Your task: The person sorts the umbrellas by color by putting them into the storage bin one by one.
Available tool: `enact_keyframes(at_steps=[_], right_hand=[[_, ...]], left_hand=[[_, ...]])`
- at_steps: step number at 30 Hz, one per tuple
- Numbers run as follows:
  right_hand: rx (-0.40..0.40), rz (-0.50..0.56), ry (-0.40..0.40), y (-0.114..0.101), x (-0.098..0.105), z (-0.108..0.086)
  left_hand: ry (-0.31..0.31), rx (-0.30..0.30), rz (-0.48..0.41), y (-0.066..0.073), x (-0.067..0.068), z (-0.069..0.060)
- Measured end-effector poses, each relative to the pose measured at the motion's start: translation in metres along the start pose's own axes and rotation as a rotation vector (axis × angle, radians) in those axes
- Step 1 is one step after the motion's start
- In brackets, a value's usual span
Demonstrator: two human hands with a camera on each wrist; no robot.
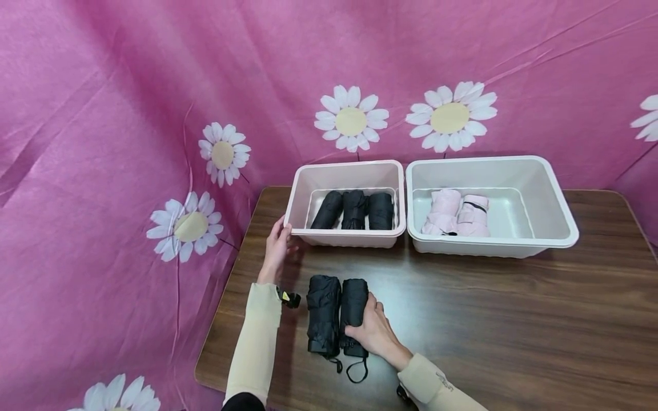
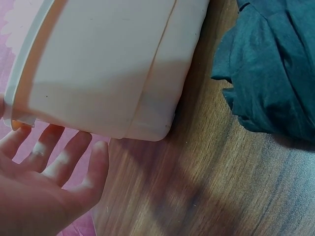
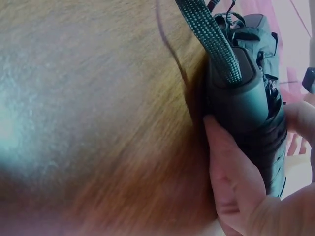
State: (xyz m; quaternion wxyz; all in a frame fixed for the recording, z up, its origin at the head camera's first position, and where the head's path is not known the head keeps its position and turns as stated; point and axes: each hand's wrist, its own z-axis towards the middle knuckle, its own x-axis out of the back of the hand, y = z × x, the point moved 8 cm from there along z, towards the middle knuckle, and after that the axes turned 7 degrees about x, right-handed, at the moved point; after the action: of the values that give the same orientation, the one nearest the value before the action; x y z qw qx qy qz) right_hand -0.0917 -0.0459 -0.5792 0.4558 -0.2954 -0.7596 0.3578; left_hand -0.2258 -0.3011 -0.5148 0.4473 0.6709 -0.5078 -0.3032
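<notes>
Two folded black umbrellas lie side by side on the wooden table. My right hand grips the right umbrella around its body, thumb on one side and fingers on the other. Its grey handle end and braided wrist strap show in the right wrist view. Close against it lies the left umbrella, untouched. My left hand holds the near left corner of the smaller pale bin by its rim, fingers beneath the lip. Inside that bin are three black folded umbrellas.
Right beside the smaller bin stands a larger white bin, with two pink folded umbrellas at its left. A pink cloth with daisies hangs behind and left of the table. The table's left edge runs near my left forearm.
</notes>
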Motion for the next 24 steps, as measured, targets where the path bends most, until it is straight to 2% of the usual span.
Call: enact_keyframes(at_steps=[11, 14, 18, 24], right_hand=[[0.025, 0.014, 0.008, 0.003, 0.001, -0.004], [0.031, 0.016, 0.015, 0.001, 0.003, -0.005], [0.049, 0.018, 0.031, -0.007, 0.010, -0.007], [0.101, 0.024, 0.072, -0.029, 0.032, -0.012]], left_hand=[[-0.006, -0.003, 0.001, -0.004, 0.002, 0.003], [-0.018, 0.002, 0.003, -0.002, 0.001, 0.000], [-0.017, 0.008, 0.000, -0.002, 0.002, 0.000], [-0.007, 0.002, -0.010, -0.003, 0.002, 0.002]])
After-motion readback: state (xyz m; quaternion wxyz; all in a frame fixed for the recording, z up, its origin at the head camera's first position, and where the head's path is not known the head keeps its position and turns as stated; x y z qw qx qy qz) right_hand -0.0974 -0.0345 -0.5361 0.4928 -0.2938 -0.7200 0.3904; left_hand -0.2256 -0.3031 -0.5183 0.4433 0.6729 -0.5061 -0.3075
